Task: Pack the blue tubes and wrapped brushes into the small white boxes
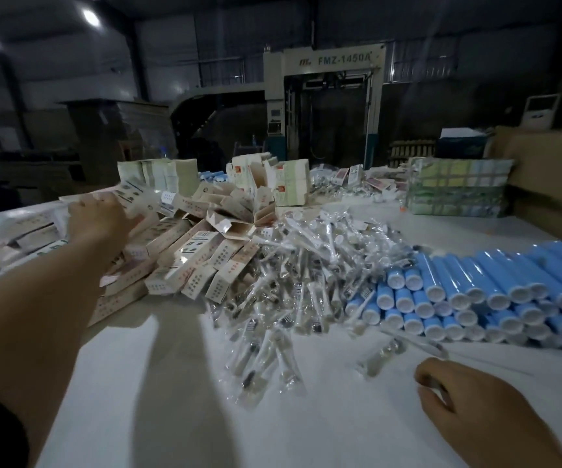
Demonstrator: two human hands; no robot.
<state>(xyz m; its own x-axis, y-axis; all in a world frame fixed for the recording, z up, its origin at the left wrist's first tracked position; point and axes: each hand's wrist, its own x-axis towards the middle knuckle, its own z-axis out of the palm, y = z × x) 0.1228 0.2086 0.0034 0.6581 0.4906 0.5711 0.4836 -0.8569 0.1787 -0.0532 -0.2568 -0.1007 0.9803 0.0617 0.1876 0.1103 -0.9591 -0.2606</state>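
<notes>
Boxes point(185, 261) (flat white card) heaped under left hand point(95, 219), beside glossy tubes point(475, 285).

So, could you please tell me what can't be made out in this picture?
Head view only:
- Left hand: fingertips blurred among the boxes; grip unclear.
- Right hand: fingers curled under; contents hidden.
- Box print: too small.
- Tubes: cut off by the right edge.

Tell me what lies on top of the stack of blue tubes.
One loose wrapped brush leans across the caps at the left end of the blue tubes. The rest of the top looks bare. Lower tubes are mostly hidden, only their caps showing.
</notes>
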